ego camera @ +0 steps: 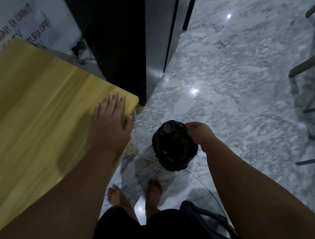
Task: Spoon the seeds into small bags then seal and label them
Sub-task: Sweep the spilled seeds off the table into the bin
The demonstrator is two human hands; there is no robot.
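**At the table corner, above a black-lined bin**

At nine o'clock, the left hand (110, 120) is lying flat and open on the corner of the yellow table (40, 101), fingers spread, gripping nothing. At the centre, the right hand (200, 135) is hanging over a bin lined with a black bag (173, 146) on the marble floor (243, 76), fingertips pinched together; what they are pinching is too small to tell. A white cable (200, 179) is trailing past the bin toward five o'clock. Bare feet (152, 192) are standing at six o'clock. Seeds and small bags are not showing.
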